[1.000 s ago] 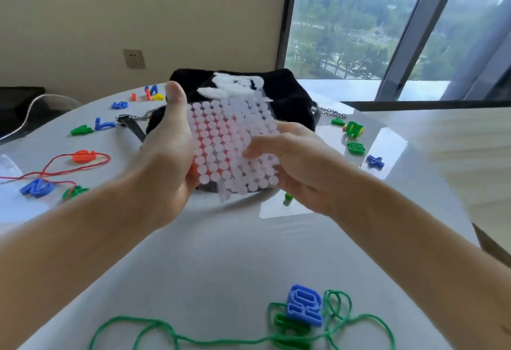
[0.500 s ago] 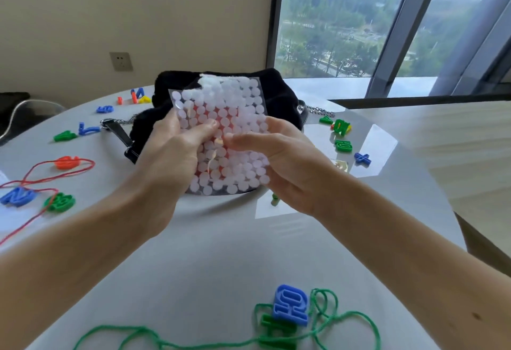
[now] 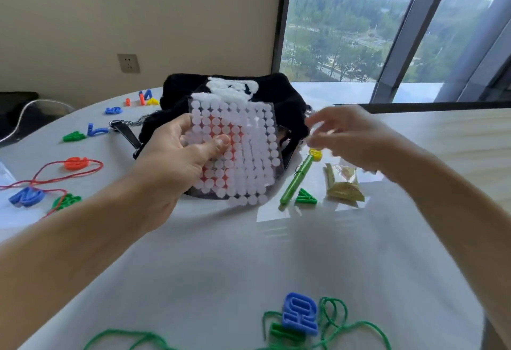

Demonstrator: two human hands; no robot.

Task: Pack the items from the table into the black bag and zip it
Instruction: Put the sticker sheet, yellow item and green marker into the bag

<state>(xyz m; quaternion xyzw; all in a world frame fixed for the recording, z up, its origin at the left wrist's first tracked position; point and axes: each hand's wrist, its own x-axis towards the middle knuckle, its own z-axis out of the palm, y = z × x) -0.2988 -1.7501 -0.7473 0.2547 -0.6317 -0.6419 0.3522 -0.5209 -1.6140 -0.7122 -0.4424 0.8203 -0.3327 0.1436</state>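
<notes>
A clear sheet of white dots stands upright before the fuzzy black bag.

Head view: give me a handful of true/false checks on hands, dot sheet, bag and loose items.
1. The left hand holds the sheet of white dots. True.
2. The right hand also grips the sheet. False: it is off the sheet, blurred, over the table to the right of the black bag.
3. The sheet is already inside the bag. False: it is held up in front of the bag.
4. A green pen lies on the table right of the sheet. True.
5. The blue letter block at the near edge sits by red string. False: the string beside it is green string.
</notes>
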